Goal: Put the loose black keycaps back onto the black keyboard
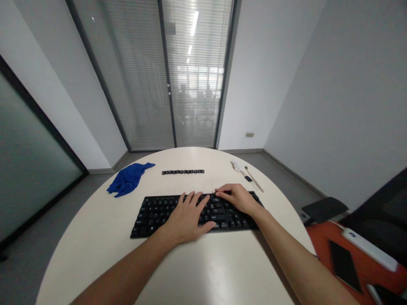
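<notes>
A black keyboard [159, 210] lies across the middle of the round table. My left hand [188, 216] rests over its centre with fingers stretched and spread, covering several keys. At the keyboard's back edge, right of centre, my right hand [235, 196] has thumb and index fingertips pinched together. A small dark bit shows at those fingertips, too small to make out. Beyond the keyboard, a row of loose black keycaps [182, 172] stands in a straight line.
A crumpled blue cloth [130, 178] lies at the table's left. At the right are a thin brush-like stick [254, 179], a small black piece [248, 179] and white crumpled material [236, 166]. An orange chair seat [321, 241] beside the table bears a phone [345, 264] and power strip [370, 250].
</notes>
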Tool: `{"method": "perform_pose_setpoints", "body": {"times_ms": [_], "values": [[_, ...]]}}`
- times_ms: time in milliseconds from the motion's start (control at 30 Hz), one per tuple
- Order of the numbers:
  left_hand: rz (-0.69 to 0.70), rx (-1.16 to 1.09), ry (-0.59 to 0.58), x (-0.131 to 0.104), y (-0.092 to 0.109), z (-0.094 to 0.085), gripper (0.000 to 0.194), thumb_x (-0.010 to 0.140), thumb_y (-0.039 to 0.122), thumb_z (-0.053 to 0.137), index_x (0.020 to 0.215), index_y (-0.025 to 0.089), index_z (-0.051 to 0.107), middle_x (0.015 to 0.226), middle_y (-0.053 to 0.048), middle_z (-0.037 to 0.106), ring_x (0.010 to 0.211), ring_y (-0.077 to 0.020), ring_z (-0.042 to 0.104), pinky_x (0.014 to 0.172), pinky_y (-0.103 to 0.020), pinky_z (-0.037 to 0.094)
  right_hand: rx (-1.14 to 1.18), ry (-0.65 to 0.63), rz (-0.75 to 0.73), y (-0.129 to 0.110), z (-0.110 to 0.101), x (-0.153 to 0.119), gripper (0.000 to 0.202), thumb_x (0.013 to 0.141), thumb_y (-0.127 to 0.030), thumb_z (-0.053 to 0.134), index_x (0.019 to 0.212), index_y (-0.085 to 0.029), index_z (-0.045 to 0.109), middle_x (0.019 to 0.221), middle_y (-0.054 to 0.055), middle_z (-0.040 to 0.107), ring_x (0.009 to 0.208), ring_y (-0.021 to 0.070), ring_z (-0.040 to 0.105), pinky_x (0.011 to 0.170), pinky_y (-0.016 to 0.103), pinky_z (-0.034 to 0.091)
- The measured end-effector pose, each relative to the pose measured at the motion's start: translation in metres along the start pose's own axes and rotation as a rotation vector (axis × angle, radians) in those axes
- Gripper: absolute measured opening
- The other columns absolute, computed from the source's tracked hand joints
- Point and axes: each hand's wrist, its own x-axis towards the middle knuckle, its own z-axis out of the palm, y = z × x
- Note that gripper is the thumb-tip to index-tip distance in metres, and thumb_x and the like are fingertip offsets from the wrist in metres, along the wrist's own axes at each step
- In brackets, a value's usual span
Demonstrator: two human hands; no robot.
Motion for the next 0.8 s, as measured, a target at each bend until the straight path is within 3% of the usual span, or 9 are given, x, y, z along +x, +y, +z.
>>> {"method": "perform_pose_setpoints", "body": {"times_ms": [200, 367, 467, 600, 800], "values": [[-0.001, 0.004, -0.015, 0.000, 0.000, -0.001, 0.077, 0.092, 0.068, 0.047, 0.153, 0.023, 0.037, 0.155, -0.014, 0.041, 0.141, -0.0381, 0.036, 0.118, -0.061, 0.022, -0.002, 0.002, -0.029, 0.000, 0.000, 0.000, 0.023, 0.089, -0.039, 0.068, 0.101, -0.022, 0.079, 0.105, 0.004, 0.079, 0.100, 0.0241, 0.072, 0.096, 0.035, 0.052], [-0.001, 0.006, -0.017, 0.000, 0.000, -0.001, 0.077, 0.092, 0.068, 0.046, 0.153, 0.022, 0.038, 0.157, -0.014, 0.039, 0.143, -0.0386, 0.034, 0.118, -0.061, 0.021, -0.041, -0.052, -0.076, -0.004, -0.007, -0.004, 0.030, 0.096, -0.040, 0.057, 0.106, -0.021, 0.077, 0.112, 0.006, 0.077, 0.107, 0.0234, 0.070, 0.099, 0.035, 0.050], [-0.002, 0.002, -0.016, 0.000, 0.001, -0.001, 0.077, 0.092, 0.068, 0.046, 0.153, 0.021, 0.038, 0.157, -0.015, 0.039, 0.143, -0.0386, 0.034, 0.118, -0.061, 0.021, -0.176, -0.094, -0.123, -0.012, -0.013, -0.010, 0.034, 0.098, -0.042, 0.054, 0.117, -0.023, 0.074, 0.119, 0.006, 0.075, 0.111, 0.0232, 0.068, 0.101, 0.035, 0.049], [0.000, -0.008, -0.011, 0.000, 0.001, -0.001, 0.077, 0.092, 0.067, 0.047, 0.153, 0.022, 0.038, 0.156, -0.014, 0.040, 0.142, -0.0384, 0.035, 0.118, -0.060, 0.022, -0.407, -0.166, -0.123, -0.027, -0.017, -0.018, 0.049, 0.095, -0.052, 0.055, 0.134, -0.025, 0.065, 0.131, 0.007, 0.068, 0.117, 0.0268, 0.065, 0.103, 0.038, 0.048], [-0.001, -0.019, 0.004, 0.000, 0.001, -0.001, 0.076, 0.091, 0.067, 0.049, 0.152, 0.023, 0.039, 0.156, -0.014, 0.040, 0.142, -0.0382, 0.036, 0.118, -0.059, 0.021, -0.544, -0.203, -0.074, -0.042, -0.012, -0.029, 0.080, 0.082, -0.064, 0.064, 0.146, -0.017, 0.053, 0.147, 0.016, 0.055, 0.131, 0.0344, 0.055, 0.110, 0.045, 0.043]]}}
